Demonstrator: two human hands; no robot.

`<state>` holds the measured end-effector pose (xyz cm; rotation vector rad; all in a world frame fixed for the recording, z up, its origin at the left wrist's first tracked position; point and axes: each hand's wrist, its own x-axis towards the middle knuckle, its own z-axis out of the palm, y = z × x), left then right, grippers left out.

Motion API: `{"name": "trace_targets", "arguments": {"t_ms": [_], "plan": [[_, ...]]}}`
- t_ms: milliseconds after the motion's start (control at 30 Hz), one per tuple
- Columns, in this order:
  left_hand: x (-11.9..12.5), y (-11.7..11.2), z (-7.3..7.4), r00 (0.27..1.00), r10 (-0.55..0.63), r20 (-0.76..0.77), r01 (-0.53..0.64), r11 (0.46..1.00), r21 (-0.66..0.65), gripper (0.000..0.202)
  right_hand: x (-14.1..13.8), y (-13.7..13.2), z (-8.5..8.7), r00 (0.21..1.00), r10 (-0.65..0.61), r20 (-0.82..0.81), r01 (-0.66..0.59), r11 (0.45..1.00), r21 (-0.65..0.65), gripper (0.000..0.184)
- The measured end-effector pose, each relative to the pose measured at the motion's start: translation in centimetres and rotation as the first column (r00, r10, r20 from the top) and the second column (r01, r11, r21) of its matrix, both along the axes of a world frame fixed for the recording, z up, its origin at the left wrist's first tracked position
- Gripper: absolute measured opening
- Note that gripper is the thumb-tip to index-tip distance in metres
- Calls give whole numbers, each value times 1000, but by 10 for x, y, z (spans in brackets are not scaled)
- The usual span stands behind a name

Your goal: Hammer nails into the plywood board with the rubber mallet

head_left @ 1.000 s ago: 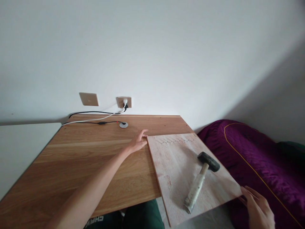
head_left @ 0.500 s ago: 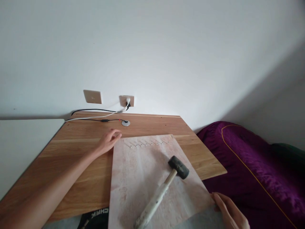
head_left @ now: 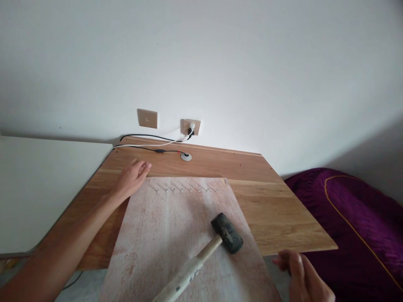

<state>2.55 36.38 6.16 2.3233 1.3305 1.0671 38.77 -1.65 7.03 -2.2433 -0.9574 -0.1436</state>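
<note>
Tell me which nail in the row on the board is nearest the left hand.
The leftmost nail, at the row's end closest to the left hand; every other nail stands farther right along the board.

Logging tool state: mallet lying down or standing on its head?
Lying down: the mallet stretches across the board, its handle running flat from the black head.

Wooden table [head_left: 283,218] with a pale board [head_left: 151,235] and, near the back, a black cable [head_left: 160,151]

That blotchy pinkish board [head_left: 147,235] lies on the wooden tabletop [head_left: 267,214], eight small nails [head_left: 181,191] lined up near its far edge, a black-headed mallet [head_left: 206,251] slanting across it
</note>
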Motion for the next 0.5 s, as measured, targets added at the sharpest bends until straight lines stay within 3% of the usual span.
{"name": "trace_targets", "arguments": {"t_ms": [67,100,133,167,233,300,367,500], "plan": [[3,-8,6,995,-96,9,95,994,48,39,-9,20,14,960,223,170,-229,973,15,34],[5,-13,9,986,-167,5,167,984,60,36,-15,32,22,868,430,250,-445,896,3,23],[7,-18,12,970,-242,-7,242,968,67,33,-23,43,30,726,608,323,-629,776,-47,23],[8,-23,14,951,-309,-24,310,948,72,29,-30,55,37,598,716,360,-726,674,-136,34],[12,-32,17,910,-407,-77,413,908,74,24,-44,73,45,428,793,434,-790,561,-247,41],[15,-39,17,880,-456,-129,468,881,73,20,-55,84,44,321,841,436,-809,483,-335,33],[17,-44,17,861,-476,-179,492,868,60,19,-64,89,33,254,875,411,-840,410,-355,28],[20,-48,16,847,-469,-249,498,865,62,20,-77,89,6,205,873,442,-921,325,-215,39]]}}
